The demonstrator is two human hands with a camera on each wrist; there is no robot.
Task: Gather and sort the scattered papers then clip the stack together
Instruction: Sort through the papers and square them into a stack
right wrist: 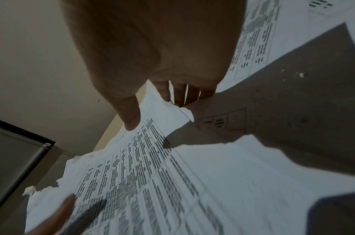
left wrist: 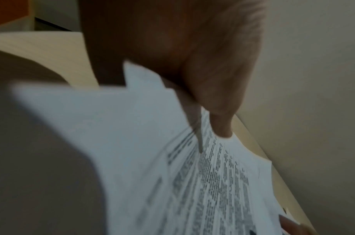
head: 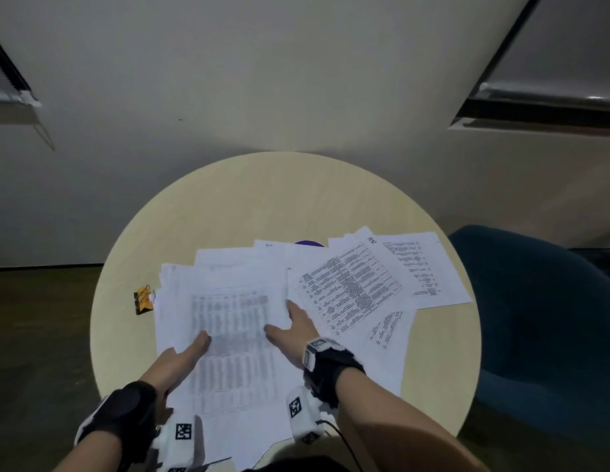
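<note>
A loose pile of printed sheets [head: 232,321] lies at the near middle of the round table [head: 262,199], its top sheet blurred. My left hand [head: 194,345] holds the pile's left side, thumb [left wrist: 220,124] on top and fingers beneath. My right hand [head: 283,321] pinches the right edge, thumb [right wrist: 132,117] on the printed face and fingers [right wrist: 182,93] curled behind it. Further printed sheets [head: 351,287] lie spread to the right, one [head: 422,267] near the table's right rim. An orange binder clip [head: 143,299] sits on the table just left of the pile.
A purple object [head: 308,243] shows from under the far sheets. A dark blue chair [head: 542,318] stands close to the table's right side. Bare tabletop shows at the far half, and a wall rises behind it.
</note>
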